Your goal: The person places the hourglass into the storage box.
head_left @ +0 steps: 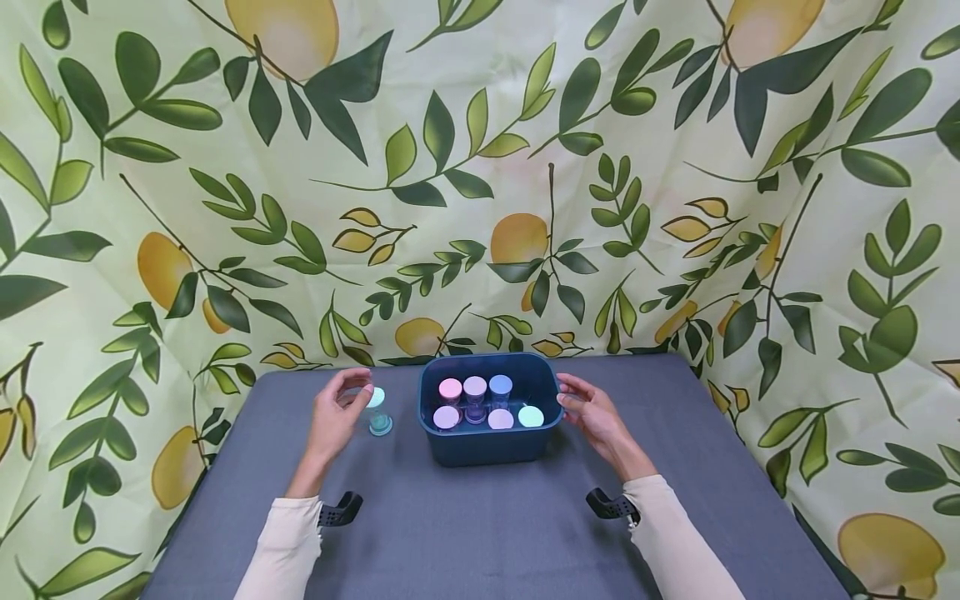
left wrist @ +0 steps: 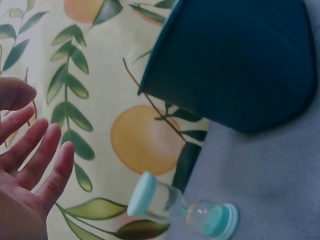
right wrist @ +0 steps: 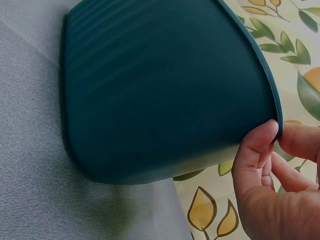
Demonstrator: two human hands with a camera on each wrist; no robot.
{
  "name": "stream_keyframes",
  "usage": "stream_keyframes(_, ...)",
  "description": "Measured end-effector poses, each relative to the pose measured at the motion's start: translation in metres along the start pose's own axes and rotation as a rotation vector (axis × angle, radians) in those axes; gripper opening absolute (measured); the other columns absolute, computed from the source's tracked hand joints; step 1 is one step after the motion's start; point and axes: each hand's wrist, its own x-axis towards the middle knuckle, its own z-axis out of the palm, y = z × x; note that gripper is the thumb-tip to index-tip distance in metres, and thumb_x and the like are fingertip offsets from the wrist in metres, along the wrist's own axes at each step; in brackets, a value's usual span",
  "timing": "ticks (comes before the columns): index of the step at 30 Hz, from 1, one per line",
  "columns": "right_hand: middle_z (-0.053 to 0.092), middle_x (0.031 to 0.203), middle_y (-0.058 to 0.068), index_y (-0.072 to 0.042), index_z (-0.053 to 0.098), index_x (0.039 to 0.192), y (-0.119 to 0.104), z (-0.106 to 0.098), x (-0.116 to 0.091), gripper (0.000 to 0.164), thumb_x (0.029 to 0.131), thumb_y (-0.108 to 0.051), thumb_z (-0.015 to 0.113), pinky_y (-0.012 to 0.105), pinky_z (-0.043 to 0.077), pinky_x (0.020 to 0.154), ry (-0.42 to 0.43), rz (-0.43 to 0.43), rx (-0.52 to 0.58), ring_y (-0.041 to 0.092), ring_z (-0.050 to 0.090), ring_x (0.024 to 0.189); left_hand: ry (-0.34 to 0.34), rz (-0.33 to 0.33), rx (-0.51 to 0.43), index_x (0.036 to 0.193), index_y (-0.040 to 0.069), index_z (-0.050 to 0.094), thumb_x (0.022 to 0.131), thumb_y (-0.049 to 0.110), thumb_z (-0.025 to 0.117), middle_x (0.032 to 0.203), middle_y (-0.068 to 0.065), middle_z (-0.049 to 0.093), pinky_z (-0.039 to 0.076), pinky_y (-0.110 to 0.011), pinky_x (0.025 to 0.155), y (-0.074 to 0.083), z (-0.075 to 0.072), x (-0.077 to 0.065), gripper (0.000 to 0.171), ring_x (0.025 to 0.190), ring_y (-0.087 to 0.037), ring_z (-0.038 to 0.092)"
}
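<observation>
A teal hourglass point(head_left: 379, 414) stands upright on the table, left of the dark blue bin point(head_left: 480, 451). Beside it is my left hand point(head_left: 339, 415), fingers relaxed and holding nothing; the left wrist view shows them spread apart from the hourglass point(left wrist: 184, 207). My right hand point(head_left: 592, 417) pinches the bin's right rim between thumb and fingers, as the right wrist view shows at the bin's edge point(right wrist: 265, 80). Inside the bin stand several hourglasses with pink, lilac, blue and mint caps, such as a blue one point(head_left: 500, 385) and a mint one point(head_left: 531, 416); their lower parts are partly hidden.
The table point(head_left: 465, 533) has a grey cloth over it. Behind it and along both sides hangs a curtain point(head_left: 465, 250) printed with lemons and leaves. Black bands sit on both wrists, the left band point(head_left: 341, 509) resting just above the cloth in view.
</observation>
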Motion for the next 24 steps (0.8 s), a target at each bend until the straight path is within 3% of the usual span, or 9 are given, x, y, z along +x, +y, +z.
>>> stream_keyframes(5, 0.050, 0.118, 0.002, -0.011, 0.046, 0.145, 0.000, 0.000, 0.001, 0.048, 0.098, -0.011, 0.057, 0.024, 0.050, 0.081, 0.006, 0.009, -0.003, 0.013, 0.054, 0.098, 0.075, -0.024, -0.023, 0.121, -0.009, 0.059, 0.091, -0.002, 0.063, 0.112, -0.005, 0.059, 0.050, -0.013, 0.084, -0.014, -0.002, 0.002, 0.031, 0.104, -0.017, 0.059)
stream_keyframes(11, 0.050, 0.118, 0.002, -0.011, 0.047, 0.144, 0.000, 0.000, 0.002, 0.048, 0.097, -0.011, 0.058, 0.025, 0.050, 0.080, 0.012, 0.011, 0.007, 0.013, 0.054, 0.097, 0.111, -0.052, 0.032, 0.128, -0.001, 0.058, 0.092, 0.005, 0.065, 0.123, -0.011, 0.054, 0.045, -0.011, 0.085, -0.056, -0.004, 0.009, 0.037, 0.108, -0.006, 0.049)
stream_keyframes(15, 0.050, 0.119, 0.002, -0.012, 0.048, 0.144, 0.000, 0.000, 0.002, 0.046, 0.098, -0.010, 0.057, 0.024, 0.050, 0.079, 0.012, 0.012, 0.011, 0.014, 0.054, 0.098, 0.123, -0.066, 0.083, 0.131, 0.003, 0.056, 0.091, 0.009, 0.067, 0.127, -0.010, 0.052, 0.047, -0.024, 0.092, -0.068, -0.005, 0.010, 0.042, 0.114, -0.009, 0.047)
stream_keyframes(20, 0.049, 0.119, 0.003, -0.011, 0.047, 0.144, -0.001, 0.001, 0.001, 0.046, 0.098, -0.009, 0.056, 0.023, 0.051, 0.078, 0.007, 0.015, 0.026, 0.014, 0.055, 0.098, 0.118, -0.101, 0.084, 0.136, 0.003, 0.050, 0.089, 0.009, 0.069, 0.134, -0.016, 0.047, 0.043, -0.048, 0.100, -0.081, -0.005, 0.010, 0.051, 0.125, -0.027, 0.045)
stream_keyframes(24, 0.049, 0.119, 0.003, -0.011, 0.047, 0.144, -0.001, 0.001, 0.001, 0.047, 0.098, -0.009, 0.057, 0.023, 0.051, 0.078, 0.012, 0.017, 0.027, 0.014, 0.055, 0.097, 0.079, -0.144, 0.073, 0.141, 0.002, 0.045, 0.089, 0.010, 0.070, 0.138, -0.020, 0.044, 0.039, -0.054, 0.106, -0.089, -0.004, 0.010, 0.058, 0.133, -0.035, 0.041)
